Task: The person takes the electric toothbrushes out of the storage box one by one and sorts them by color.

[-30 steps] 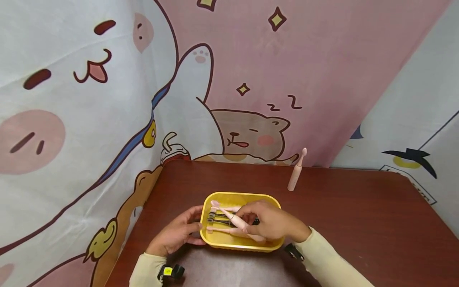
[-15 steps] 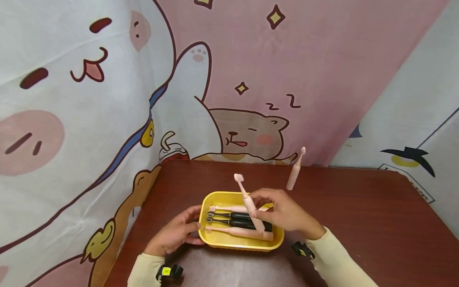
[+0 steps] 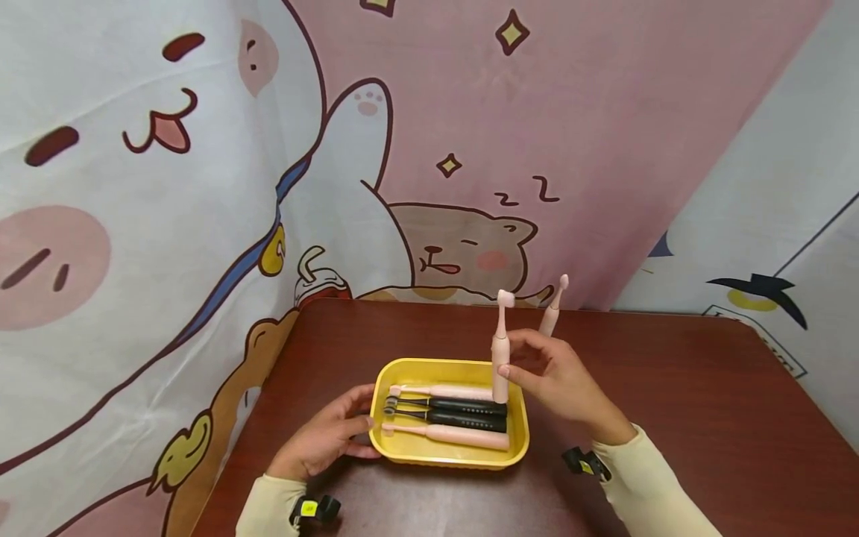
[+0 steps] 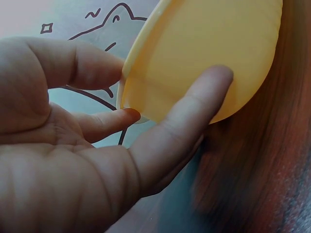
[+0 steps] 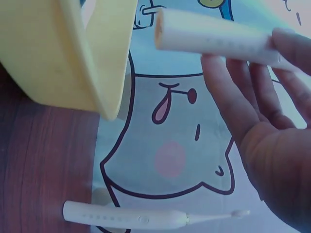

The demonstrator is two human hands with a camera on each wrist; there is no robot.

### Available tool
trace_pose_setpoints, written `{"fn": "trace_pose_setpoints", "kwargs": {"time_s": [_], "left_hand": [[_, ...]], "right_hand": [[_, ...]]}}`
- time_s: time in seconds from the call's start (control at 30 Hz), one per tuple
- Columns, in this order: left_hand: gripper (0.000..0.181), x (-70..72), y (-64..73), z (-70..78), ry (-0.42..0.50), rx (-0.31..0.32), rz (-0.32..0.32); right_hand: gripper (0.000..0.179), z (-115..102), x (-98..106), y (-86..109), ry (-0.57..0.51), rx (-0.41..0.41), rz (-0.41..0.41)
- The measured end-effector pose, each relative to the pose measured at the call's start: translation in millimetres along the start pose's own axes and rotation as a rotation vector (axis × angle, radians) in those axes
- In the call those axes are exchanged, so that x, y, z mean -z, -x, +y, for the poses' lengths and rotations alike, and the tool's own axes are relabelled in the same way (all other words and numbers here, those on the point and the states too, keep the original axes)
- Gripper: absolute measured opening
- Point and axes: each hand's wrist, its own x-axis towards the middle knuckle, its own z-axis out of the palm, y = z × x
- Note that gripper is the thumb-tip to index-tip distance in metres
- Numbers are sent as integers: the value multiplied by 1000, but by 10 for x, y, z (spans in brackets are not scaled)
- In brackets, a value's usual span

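My right hand (image 3: 570, 384) pinches a pink electric toothbrush (image 3: 500, 371) by its handle between thumb and fingers. It is held upright, brush head up, over the right end of a yellow tray (image 3: 443, 459). In the right wrist view its flat base (image 5: 160, 30) points toward the tray. Against the tray's left end rests my left hand (image 3: 330, 430), its fingers and thumb fairly straight on the outer wall and rim. Inside lie two black electric toothbrushes (image 3: 463, 422) between a pink toothbrush (image 3: 466, 436) at the front and another pink toothbrush (image 3: 456, 391) behind.
Another pink electric toothbrush (image 3: 549, 322) stands upright on the dark red wooden table (image 3: 705, 418), behind the right hand. A cartoon-printed cloth (image 3: 604, 149) hangs along the table's back and left side.
My right hand has lifted the pink toothbrush out of the tray, moved it right and turned it upright. The left hand stays at the tray's left end.
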Motion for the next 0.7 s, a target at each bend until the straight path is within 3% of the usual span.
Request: {"fn": "trace_pose_setpoints", "kwargs": {"time_s": [0.2,0.47,0.7], "left_hand": [[63,0,-12,-16,9,-8,-6],[63,14,-9,-6,6,-2,-9],[63,17,-9,-5,3,0,-12]], "right_hand": [[40,49,82,29,25,-41,143],[37,134,245,89,32,-15,220],[40,200,385,160,110,-87,274]]}}
